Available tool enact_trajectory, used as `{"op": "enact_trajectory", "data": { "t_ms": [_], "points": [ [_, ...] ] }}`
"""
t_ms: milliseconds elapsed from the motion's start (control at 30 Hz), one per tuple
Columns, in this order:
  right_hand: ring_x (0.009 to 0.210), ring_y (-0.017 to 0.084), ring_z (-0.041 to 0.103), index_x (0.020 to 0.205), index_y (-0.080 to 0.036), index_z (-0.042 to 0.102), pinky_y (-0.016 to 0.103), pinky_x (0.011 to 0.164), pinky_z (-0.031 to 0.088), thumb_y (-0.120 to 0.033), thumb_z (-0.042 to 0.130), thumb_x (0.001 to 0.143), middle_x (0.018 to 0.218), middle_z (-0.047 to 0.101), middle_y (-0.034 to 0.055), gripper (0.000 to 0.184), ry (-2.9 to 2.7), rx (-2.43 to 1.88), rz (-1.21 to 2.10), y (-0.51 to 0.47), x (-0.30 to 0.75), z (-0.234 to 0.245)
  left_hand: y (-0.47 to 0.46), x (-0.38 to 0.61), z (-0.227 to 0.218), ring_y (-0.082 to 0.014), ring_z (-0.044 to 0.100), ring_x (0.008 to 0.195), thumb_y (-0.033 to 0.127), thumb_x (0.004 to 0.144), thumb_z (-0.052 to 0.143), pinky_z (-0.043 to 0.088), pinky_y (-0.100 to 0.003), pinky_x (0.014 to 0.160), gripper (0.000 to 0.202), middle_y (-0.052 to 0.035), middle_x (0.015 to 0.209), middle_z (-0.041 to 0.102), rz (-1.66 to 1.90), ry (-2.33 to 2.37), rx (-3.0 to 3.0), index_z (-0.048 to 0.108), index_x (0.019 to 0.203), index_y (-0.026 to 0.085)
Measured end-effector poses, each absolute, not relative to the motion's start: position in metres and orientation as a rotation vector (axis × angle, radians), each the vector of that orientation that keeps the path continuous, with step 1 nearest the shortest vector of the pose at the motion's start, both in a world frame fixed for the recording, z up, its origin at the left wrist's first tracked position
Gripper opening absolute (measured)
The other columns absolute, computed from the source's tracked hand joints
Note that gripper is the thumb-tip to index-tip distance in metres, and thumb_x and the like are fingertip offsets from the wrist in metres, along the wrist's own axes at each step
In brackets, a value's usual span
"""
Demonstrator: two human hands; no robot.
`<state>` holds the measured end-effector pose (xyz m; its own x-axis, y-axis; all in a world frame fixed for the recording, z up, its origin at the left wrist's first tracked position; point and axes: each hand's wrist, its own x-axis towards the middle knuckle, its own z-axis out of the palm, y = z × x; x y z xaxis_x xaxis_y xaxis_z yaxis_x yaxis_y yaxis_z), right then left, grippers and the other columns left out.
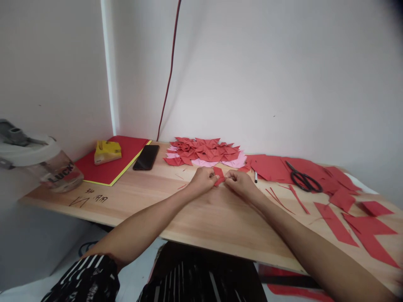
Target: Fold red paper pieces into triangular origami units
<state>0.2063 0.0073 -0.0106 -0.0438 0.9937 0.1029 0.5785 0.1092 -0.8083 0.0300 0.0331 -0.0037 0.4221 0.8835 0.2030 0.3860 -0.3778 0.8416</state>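
A small folded piece of red paper (218, 174) is held low over the middle of the wooden table. My left hand (204, 179) pinches its left side between thumb and fingers. On the right side, the curled fingers of my right hand (238, 181) pinch the paper's edge. Both hands partly cover it, so its full shape is hidden. Just beyond them lies a pile of folded red paper pieces (208, 149), with some pink ones (234, 161) among them.
Black scissors (304, 178) rest on red paper sheets (270, 167) at the right. Red scraps (335, 222) and a pen (255, 177) lie nearer. At the left are a phone (146, 157), a yellow packet (108, 152) on red sheets (126, 144), and a clear bottle (59, 172).
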Motion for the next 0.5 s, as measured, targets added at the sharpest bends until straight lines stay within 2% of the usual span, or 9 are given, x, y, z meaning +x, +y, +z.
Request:
{"op": "enact_trajectory", "data": {
  "t_ms": [167, 367, 500],
  "points": [
    [0.051, 0.011, 0.040, 0.066, -0.019, 0.054, 0.024, 0.050, 0.028, -0.028, 0.054, 0.072, 0.055, 0.050, -0.0034, 0.010, -1.763, -1.502, 0.784, 0.008, 0.207, -0.008, 0.033, 0.029, -0.002, -0.0096, 0.038, 0.053, 0.022, 0.075, 0.053, 0.023, -0.023, 0.052, 0.023, 0.0039, 0.052, 0.043, 0.889, 1.076, 1.988, 0.046, 0.054, 0.016],
    [0.050, 0.010, 0.040, 0.067, -0.019, 0.054, 0.024, 0.049, 0.029, -0.037, 0.054, 0.081, 0.057, 0.052, -0.0030, 0.023, -1.871, -1.372, 0.905, 0.003, 0.210, 0.001, 0.034, 0.029, -0.002, -0.0104, 0.044, 0.056, 0.028, 0.076, 0.057, 0.028, -0.023, 0.053, 0.019, 0.0027, 0.058, 0.052, 0.875, 1.043, 1.989, 0.056, 0.062, 0.014],
    [0.055, 0.011, 0.042, 0.066, -0.019, 0.053, 0.024, 0.052, 0.029, -0.037, 0.057, 0.082, 0.058, 0.052, -0.0024, 0.025, -1.877, -1.351, 0.873, -0.001, 0.207, 0.002, 0.034, 0.029, -0.003, -0.0101, 0.041, 0.053, 0.029, 0.073, 0.060, 0.025, -0.023, 0.051, 0.024, 0.0032, 0.053, 0.047, 0.869, 1.078, 1.976, 0.051, 0.056, 0.015]
  ]
}}
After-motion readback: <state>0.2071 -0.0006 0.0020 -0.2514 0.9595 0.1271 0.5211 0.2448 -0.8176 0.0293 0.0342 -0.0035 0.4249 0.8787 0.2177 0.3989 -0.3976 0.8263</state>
